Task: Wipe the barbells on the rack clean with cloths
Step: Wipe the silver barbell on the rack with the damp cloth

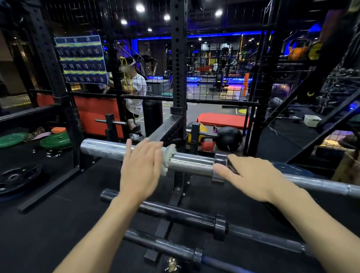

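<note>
The top barbell lies across the rack with its silver sleeve pointing left. My left hand lies over that sleeve with straight fingers, pressing a grey cloth against the metal. The cloth peeks out at the hand's right edge. My right hand rests flat on the same bar just right of its collar, fingers extended. Two darker barbells sit lower on the rack: the middle barbell and the lowest barbell.
The black rack upright stands just behind the top bar. Green weight plates lie on a shelf at the left, a black plate below them. A medicine ball and red kettlebell sit behind. A person stands beyond the mesh.
</note>
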Demonstrator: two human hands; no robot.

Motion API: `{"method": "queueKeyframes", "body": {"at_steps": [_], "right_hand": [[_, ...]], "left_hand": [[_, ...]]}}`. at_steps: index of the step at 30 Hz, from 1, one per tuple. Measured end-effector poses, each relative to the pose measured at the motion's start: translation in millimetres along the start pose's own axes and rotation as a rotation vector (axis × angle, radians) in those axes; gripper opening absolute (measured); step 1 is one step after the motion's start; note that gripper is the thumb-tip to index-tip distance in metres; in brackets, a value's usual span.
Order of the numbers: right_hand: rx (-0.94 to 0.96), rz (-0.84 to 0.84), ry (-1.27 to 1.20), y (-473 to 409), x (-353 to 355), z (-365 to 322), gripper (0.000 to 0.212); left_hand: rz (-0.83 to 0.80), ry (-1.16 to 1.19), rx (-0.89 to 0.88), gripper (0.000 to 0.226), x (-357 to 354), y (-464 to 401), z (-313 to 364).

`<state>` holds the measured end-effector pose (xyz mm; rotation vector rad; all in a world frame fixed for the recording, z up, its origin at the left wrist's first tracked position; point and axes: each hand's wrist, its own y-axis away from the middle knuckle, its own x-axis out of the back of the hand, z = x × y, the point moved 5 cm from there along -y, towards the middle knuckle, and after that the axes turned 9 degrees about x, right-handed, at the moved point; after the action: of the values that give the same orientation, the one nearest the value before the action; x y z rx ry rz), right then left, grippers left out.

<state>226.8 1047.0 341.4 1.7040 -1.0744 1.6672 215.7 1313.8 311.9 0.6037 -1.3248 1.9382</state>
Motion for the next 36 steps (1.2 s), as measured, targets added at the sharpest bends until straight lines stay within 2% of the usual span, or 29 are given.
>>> {"method": "queueKeyframes", "body": {"at_steps": [2,5,8,11,14,16,20,23,25,29,31,33,36], "right_hand": [[-0.007,-0.005,-0.045,-3.2,-2.0,1.9,0.058],[0.003,0.028,-0.152,-8.0,-1.8,7.0,0.054],[0.009,0.068,-0.253,-9.0,-2.0,11.2,0.071],[0.001,0.086,-0.298,-5.6,-1.2,12.9,0.082],[0.030,0.124,-0.231,2.0,-1.0,3.9,0.073],[0.045,0.176,-0.163,6.1,-2.9,-4.8,0.071],[0.097,0.359,-0.020,7.8,-7.0,-13.7,0.075],[0.136,0.401,0.048,6.0,-12.6,-9.7,0.074],[0.143,0.410,0.072,6.9,-15.5,-7.8,0.075],[0.158,0.478,0.105,8.8,-16.1,-9.2,0.073],[0.163,0.485,0.111,8.2,-16.4,-10.5,0.072],[0.169,0.485,0.105,8.2,-16.7,-11.3,0.071],[0.175,0.474,0.089,8.6,-17.0,-10.5,0.069]], "left_hand": [[-0.007,0.011,0.019,0.058,-0.1,2.0,12.0],[-0.079,0.067,-0.125,0.060,-10.1,21.8,69.1],[-0.116,0.084,-0.270,0.056,-16.9,35.2,94.7],[-0.089,0.013,-0.229,0.052,-11.5,17.9,57.8],[-0.018,-0.006,-0.021,0.058,2.8,-2.7,11.2],[-0.001,0.002,0.021,0.060,6.0,-0.6,18.2],[-0.073,0.025,-0.199,0.054,-15.9,33.9,85.5],[-0.084,-0.026,-0.262,0.051,-21.2,31.6,88.7],[-0.091,-0.093,-0.211,0.051,-17.9,19.2,64.2],[0.003,-0.050,0.036,0.050,-5.1,0.8,21.7],[0.003,-0.022,-0.010,0.048,-8.8,9.8,39.8],[-0.030,0.001,-0.135,0.050,-18.7,25.9,72.1],[-0.011,0.017,-0.247,0.042,-23.6,29.9,92.3]]}}
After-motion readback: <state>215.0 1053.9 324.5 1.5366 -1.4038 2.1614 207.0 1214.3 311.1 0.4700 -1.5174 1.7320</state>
